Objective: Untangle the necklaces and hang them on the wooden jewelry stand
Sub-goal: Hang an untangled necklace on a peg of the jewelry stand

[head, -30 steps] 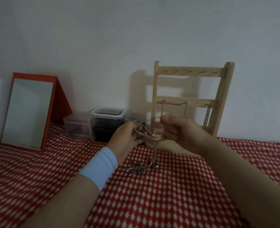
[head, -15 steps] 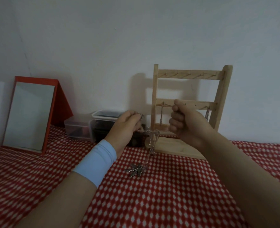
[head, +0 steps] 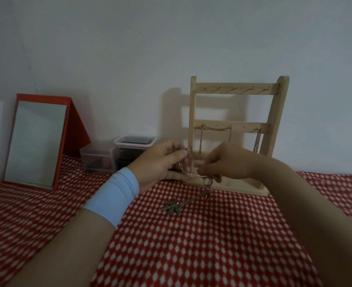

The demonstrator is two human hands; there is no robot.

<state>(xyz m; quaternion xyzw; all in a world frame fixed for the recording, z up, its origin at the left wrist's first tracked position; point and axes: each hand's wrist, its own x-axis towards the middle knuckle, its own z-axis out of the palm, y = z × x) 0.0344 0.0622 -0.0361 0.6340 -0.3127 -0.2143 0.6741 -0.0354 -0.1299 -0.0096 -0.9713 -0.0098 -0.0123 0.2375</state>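
Red dotted cloth [head: 212,255] holds the spiky pendant [head: 172,206] of a knotted chain [head: 206,184].

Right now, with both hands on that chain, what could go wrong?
The left hand and right hand both pinch the tangled chain; pulling apart may tighten its knot. The pendant lying on the cloth could snag. A tug so near the wooden stand might disturb the hung necklaces.

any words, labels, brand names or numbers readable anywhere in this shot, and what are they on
None readable. No print shows on the pale wooden jewelry stand, red-framed standing mirror, clear plastic lidded boxes, red and white patterned cloth, light blue wristband or silver pendant necklace; the boxes' dark contents are too dim to tell.
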